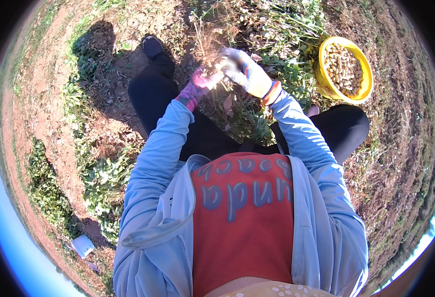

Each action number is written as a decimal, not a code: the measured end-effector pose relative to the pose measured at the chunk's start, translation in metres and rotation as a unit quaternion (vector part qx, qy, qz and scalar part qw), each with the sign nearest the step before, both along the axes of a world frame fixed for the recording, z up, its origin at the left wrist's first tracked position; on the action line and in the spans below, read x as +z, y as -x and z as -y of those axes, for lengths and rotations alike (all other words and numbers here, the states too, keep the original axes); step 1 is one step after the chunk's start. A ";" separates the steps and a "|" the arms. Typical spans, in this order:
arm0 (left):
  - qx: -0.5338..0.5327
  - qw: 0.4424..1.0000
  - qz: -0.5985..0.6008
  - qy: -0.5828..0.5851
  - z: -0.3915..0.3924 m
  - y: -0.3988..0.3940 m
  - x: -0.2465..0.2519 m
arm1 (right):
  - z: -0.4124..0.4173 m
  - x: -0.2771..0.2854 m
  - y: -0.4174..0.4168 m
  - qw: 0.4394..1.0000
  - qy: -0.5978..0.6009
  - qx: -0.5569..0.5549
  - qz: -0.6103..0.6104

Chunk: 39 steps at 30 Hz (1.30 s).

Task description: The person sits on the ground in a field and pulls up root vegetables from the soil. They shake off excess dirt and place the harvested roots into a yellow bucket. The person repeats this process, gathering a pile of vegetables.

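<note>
My left hand (199,85), in a pink patterned glove, reaches in from the left with its fingers curled. Close against it is my right hand (252,76), in a pale blue and white glove with an orange cuff. The fingertips of both hands nearly meet over the plants between my legs. Small pale bits (219,66), perhaps peanut pods, show between them. Glare and a blurred patch hide the grip of each hand. Thin brown stems (202,41) stand just beyond the fingers.
A yellow bucket (320,76) of peanuts in their shells (343,68) stands right of my hands. Leafy pulled plants (288,37) lie ahead. My legs (150,89) in black trousers spread to both sides. A white container (82,246) lies on the soil at the lower left.
</note>
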State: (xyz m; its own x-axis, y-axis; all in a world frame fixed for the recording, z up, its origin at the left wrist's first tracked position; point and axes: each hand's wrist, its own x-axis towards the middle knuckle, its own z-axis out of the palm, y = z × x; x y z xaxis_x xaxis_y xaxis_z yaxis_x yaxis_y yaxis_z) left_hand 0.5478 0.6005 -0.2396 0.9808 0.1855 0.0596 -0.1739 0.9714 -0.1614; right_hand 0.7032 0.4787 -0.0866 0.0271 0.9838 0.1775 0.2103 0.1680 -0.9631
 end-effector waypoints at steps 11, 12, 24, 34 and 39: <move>0.060 0.926 -0.311 -0.204 0.001 0.001 -0.042 | -0.006 -0.002 0.000 0.978 -0.007 -0.049 0.201; 0.061 0.905 -0.336 -0.253 0.006 0.002 -0.027 | -0.007 -0.004 0.000 0.978 -0.007 -0.054 0.199; 0.036 0.870 -0.424 -0.248 0.018 -0.005 0.031 | -0.017 -0.040 -0.011 0.950 0.090 0.009 0.298; 0.066 0.575 -0.255 -0.774 0.002 -0.008 -0.019 | -0.007 -0.049 -0.001 0.942 -0.061 -0.040 0.327; 0.056 0.769 -0.265 -0.579 0.014 -0.004 -0.002 | -0.007 -0.063 -0.006 0.993 0.032 -0.038 0.104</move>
